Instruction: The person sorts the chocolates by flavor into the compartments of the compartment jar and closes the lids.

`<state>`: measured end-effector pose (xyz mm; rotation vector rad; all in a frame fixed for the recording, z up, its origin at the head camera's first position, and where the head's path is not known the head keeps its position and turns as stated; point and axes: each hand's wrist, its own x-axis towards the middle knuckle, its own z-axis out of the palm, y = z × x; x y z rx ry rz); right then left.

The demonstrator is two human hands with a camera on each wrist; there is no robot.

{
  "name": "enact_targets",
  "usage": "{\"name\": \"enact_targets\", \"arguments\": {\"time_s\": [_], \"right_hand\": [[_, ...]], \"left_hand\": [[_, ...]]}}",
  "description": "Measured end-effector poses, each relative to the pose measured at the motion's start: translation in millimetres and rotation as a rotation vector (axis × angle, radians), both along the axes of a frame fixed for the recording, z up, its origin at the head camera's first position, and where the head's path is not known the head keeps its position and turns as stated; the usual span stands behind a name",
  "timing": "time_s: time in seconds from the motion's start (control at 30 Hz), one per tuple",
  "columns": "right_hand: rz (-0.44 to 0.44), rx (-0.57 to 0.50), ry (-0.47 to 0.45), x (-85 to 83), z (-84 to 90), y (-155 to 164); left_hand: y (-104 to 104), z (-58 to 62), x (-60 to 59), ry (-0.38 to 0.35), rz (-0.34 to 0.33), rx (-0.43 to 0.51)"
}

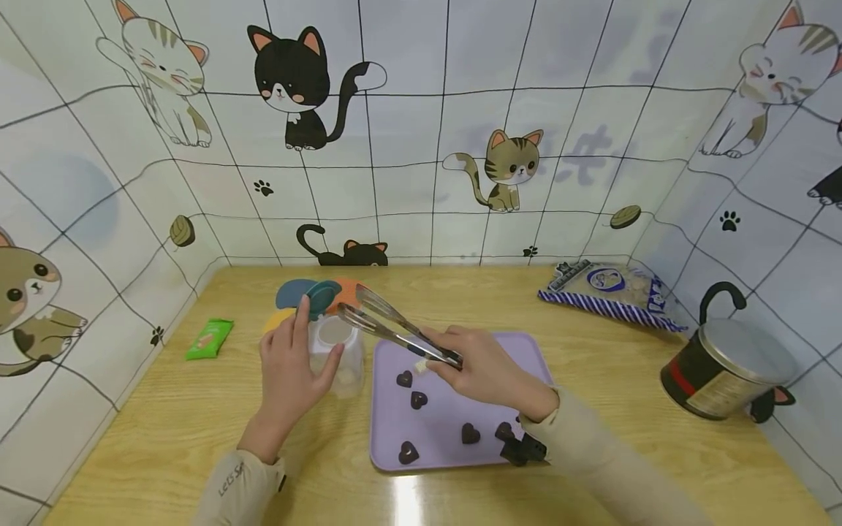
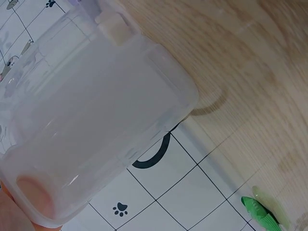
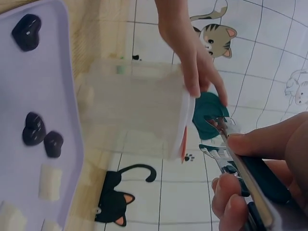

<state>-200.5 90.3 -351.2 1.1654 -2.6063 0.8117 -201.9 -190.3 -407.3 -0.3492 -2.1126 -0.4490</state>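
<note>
My left hand (image 1: 289, 365) has its fingers (image 3: 202, 72) curled round a clear plastic jar (image 1: 337, 356), thumb on one side and the other fingers reaching over the rim; through the left wrist view I see a fingertip pressed pink against the jar's (image 2: 96, 110) frosted wall. The jar is tipped, its mouth turned toward the tray. It sits at the tray's left edge, just in front of some flat round coloured lids (image 1: 309, 296) lying on the counter (image 1: 197, 424).

My right hand (image 1: 483, 372) grips a pair of metal tongs (image 1: 395, 325), fingers (image 3: 231, 202) wrapped round the handle end. The tongs run up and left from the hand, their tips just above the jar's mouth; I cannot tell whether they hold anything.

Under the right hand lies a lilac tray (image 1: 526, 351), flat on the counter. On it are several dark heart-shaped chocolates (image 1: 418, 399), scattered apart, and the right wrist view shows a few pale cubes (image 3: 50, 183) at one end of the tray too.

Farther out, a green wrapped packet (image 1: 209, 338) lies near the left wall, a blue-striped bag (image 1: 608, 292) in the back right corner, and a tin with a metal lid (image 1: 726, 369) at the right. The walls carry cartoon-cat tiles (image 1: 292, 84).
</note>
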Motion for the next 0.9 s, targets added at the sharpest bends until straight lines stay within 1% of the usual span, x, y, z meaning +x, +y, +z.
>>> {"name": "enact_targets", "arguments": {"time_s": [0.07,0.13,0.23,0.37,0.47,0.6,0.8,0.9], "right_hand": [[-0.031,-0.004,-0.005,-1.2,-1.6,9],[-0.071,-0.005,0.017,-3.0,-4.6,21],[-0.126,-0.011,0.025,-5.9,-8.6,41],[-0.192,0.006,0.044,-10.4,-14.2,70],[-0.249,0.041,0.065,-10.2,-18.8,90],[-0.303,0.053,0.034,-3.9,-27.4,110],[-0.343,0.086,-0.009,9.0,-47.3,127],[-0.354,0.116,-0.092,15.2,-58.3,132]], "left_hand": [[0,-0.2,-1.4,0.004,0.000,0.004],[-1,-0.4,-2.4,0.006,-0.001,0.006],[-1,-0.6,-2.9,0.001,-0.004,0.006],[-1,-0.7,-2.0,-0.010,-0.003,0.000],[-1,-0.7,-1.4,-0.018,0.004,-0.007],[-2,-0.8,-1.6,-0.020,0.013,-0.010],[-1,-0.6,-2.5,0.000,0.013,-0.010],[0,-0.7,-2.1,-0.001,0.012,-0.011]]}}
